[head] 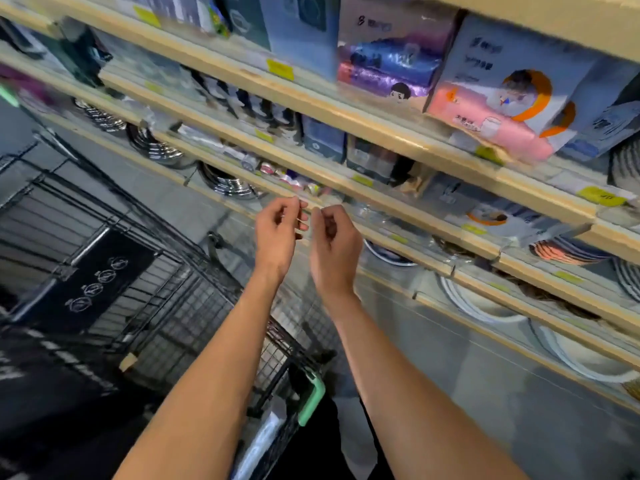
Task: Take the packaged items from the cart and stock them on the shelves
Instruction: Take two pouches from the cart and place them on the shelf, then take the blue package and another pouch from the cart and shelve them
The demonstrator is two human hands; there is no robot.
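Fingers [297, 206] of both hands pinched at shelf [346, 199] edge; contents unclear to me. Advise steady, level placement.

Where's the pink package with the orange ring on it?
The pink package sits on an upper shelf at the upper right of the head view, right of a purple pack, well above both hands.
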